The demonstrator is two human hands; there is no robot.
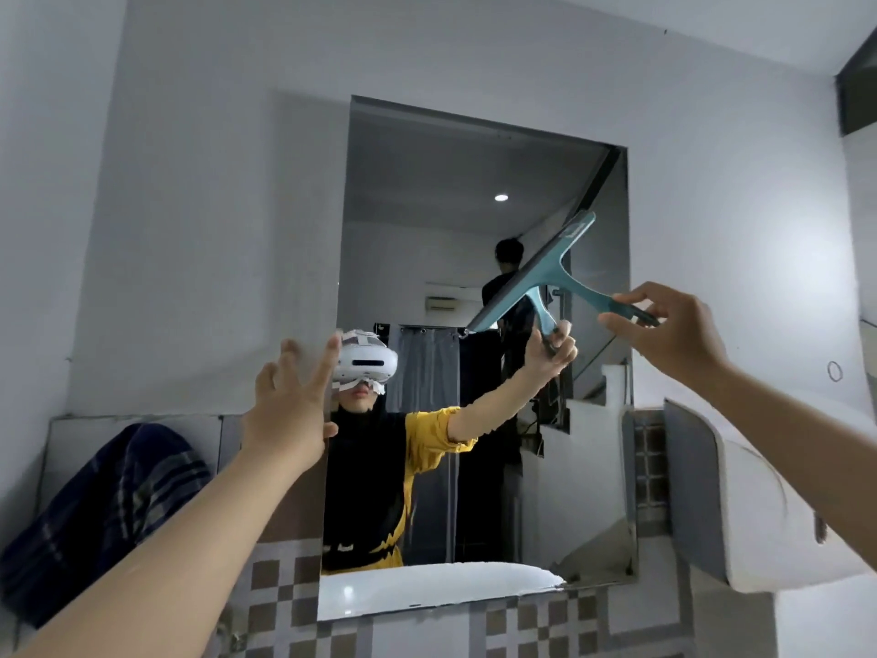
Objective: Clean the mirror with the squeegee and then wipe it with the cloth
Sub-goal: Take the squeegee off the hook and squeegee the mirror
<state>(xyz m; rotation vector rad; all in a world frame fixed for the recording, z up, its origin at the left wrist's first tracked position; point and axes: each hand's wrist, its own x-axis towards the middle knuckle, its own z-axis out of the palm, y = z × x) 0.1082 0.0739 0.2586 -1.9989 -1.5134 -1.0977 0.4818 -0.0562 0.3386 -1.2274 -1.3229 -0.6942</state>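
A tall frameless mirror (427, 192) hangs on the white wall ahead. My right hand (669, 334) grips the handle of a teal squeegee (545, 273), whose blade lies tilted against the glass in the mirror's upper right part. My left hand (289, 410) is raised with fingers spread, its fingertips at the mirror's left edge, holding nothing. A dark blue checked cloth (104, 510) hangs at the lower left, apart from both hands. The mirror reflects me with a headset and my arm with the squeegee.
A white sink or basin (740, 505) juts out at the lower right, just under my right forearm. Brown and white checked tiles (270, 591) run below the mirror. Another person stands far back in the reflection.
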